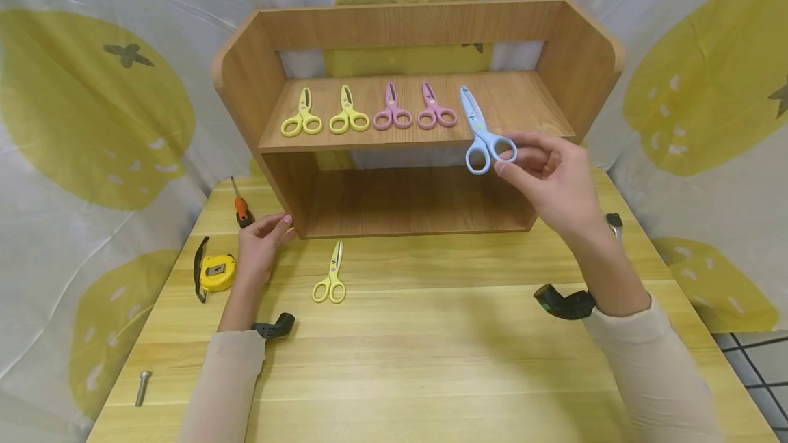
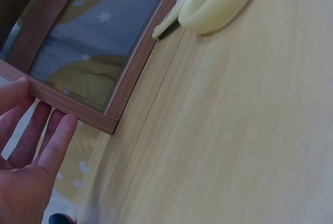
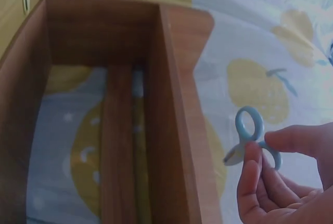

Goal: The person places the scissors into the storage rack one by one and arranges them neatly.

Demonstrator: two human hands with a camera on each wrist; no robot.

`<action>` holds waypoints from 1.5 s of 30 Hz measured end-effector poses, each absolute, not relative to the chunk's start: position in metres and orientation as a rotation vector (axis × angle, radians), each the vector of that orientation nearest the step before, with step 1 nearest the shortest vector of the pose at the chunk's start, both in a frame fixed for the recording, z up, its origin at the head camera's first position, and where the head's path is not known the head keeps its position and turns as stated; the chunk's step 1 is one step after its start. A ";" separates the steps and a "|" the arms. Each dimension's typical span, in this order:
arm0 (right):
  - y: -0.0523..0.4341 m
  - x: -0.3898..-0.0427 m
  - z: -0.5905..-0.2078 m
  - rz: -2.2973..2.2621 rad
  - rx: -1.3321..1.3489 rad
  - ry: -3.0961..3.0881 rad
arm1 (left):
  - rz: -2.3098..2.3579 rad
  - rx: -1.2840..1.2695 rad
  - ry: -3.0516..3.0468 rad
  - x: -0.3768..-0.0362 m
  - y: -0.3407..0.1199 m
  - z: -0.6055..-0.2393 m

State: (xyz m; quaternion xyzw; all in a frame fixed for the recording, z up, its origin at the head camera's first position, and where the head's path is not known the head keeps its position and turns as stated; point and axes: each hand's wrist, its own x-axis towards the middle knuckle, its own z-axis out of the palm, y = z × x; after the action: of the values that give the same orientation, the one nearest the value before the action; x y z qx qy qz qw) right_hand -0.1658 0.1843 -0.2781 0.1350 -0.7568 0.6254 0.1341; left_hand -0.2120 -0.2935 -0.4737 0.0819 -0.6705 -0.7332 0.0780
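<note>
My right hand (image 1: 557, 180) pinches a pair of light blue scissors (image 1: 479, 125) by one handle loop. Held tilted, they overlap the right part of the upper shelf in the head view, blades pointing up and away. The right wrist view shows thumb and fingertips on the blue handle (image 3: 250, 125). Down at the left, my left hand (image 1: 261, 241) touches the lower side of the wooden shelf unit (image 1: 418, 26) with fairly straight fingers (image 2: 57, 143). On the upper board lie two pairs of yellow scissors (image 1: 348, 111) and two pairs of pink scissors (image 1: 392, 108), side by side.
Another pair of yellow scissors (image 1: 332, 275) lies on the table (image 1: 394, 374) in front of the unit. To the left are an orange-handled screwdriver (image 1: 241, 207), a yellow tape measure (image 1: 217, 272) and a bolt (image 1: 143, 388). A metal tool (image 1: 614, 222) lies behind my right wrist.
</note>
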 end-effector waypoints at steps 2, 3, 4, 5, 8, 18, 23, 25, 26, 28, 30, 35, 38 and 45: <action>0.187 -0.178 -0.273 1.770 0.365 -2.222 | -2.196 0.251 -2.012 -0.212 -0.294 -0.474; 0.188 -0.184 -0.271 1.748 0.349 -2.237 | -2.195 0.255 -2.016 -0.212 -0.294 -0.473; 0.190 -0.190 -0.269 1.727 0.335 -2.254 | -2.198 0.260 -2.018 -0.212 -0.295 -0.473; 0.191 -0.196 -0.267 1.713 0.322 -2.267 | -2.195 0.266 -2.021 -0.212 -0.294 -0.473; 0.194 -0.212 -0.262 1.695 0.277 -2.290 | -2.192 0.278 -2.028 -0.212 -0.294 -0.473; 0.196 -0.247 -0.251 1.650 0.112 -2.465 | -2.224 0.262 -1.988 -0.212 -0.291 -0.471; 0.193 -0.256 -0.251 1.583 0.093 -2.540 | -2.217 0.268 -1.993 -0.211 -0.291 -0.470; 0.191 -0.259 -0.252 1.540 0.078 -2.585 | -2.212 0.272 -1.998 -0.210 -0.291 -0.470; 0.190 -0.260 -0.252 1.516 0.067 -2.606 | -2.211 0.272 -1.998 -0.210 -0.291 -0.470; 0.189 -0.261 -0.252 1.461 0.053 -2.650 | -2.213 0.274 -1.993 -0.210 -0.291 -0.470; 0.188 -0.262 -0.251 1.414 0.050 -2.685 | -2.210 0.274 -1.999 -0.211 -0.291 -0.470; 0.186 -0.261 -0.252 1.256 0.090 -2.746 | -2.231 0.264 -1.981 -0.211 -0.292 -0.470; 0.188 -0.261 -0.253 1.154 0.132 -2.779 | -2.234 0.259 -1.974 -0.211 -0.291 -0.469; 0.188 -0.262 -0.254 1.107 0.185 -2.832 | -2.246 0.277 -1.980 -0.204 -0.287 -0.455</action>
State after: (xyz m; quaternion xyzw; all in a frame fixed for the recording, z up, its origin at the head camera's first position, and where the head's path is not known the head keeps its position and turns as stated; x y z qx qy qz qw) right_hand -0.2616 0.1876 -0.2539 0.0606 -0.9286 0.3629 0.0478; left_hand -0.2036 -0.2867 -0.4553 0.0918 -0.6570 -0.7452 0.0675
